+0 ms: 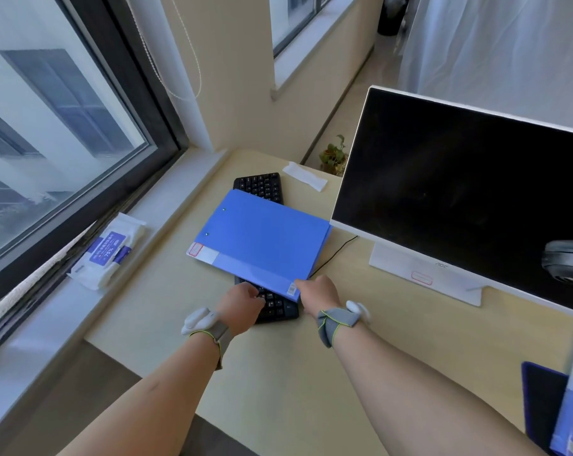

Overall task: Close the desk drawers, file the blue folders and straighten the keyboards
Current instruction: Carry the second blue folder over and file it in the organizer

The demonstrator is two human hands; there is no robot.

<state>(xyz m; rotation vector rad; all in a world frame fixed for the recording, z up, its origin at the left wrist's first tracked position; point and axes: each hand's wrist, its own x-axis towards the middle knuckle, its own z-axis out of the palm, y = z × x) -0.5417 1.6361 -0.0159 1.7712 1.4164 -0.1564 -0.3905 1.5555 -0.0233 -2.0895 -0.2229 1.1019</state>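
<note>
Nearest the camera, two bare forearms reach forward over the pale table [278, 383], each wrist wearing a grey strap with a white device. At the right edge of the table, close by, a dark flat item [541, 403] lies beside more blue folder material [571, 406], only partly in view.

Further out, the left hand [242, 306] rests on the near end of the black keyboard [278, 307], its fingers curled down onto the keys just below the folder's edge; whether it grips anything cannot be told. The right hand [318, 294] pinches the near corner of the blue folder [262, 238], thumb on top by a small label.

That folder lies across the middle of the keyboard, which runs away from the viewer and shows at both ends. A thin black cable [336, 255] runs from under the folder toward the monitor [459, 199], whose white base stands to the right, its screen dark.

On the windowsill to the left lies a pack of wipes [109, 250]. Beyond the keyboard sits a folded white paper [305, 176], and behind it a small potted plant [334, 156] near the wall.
</note>
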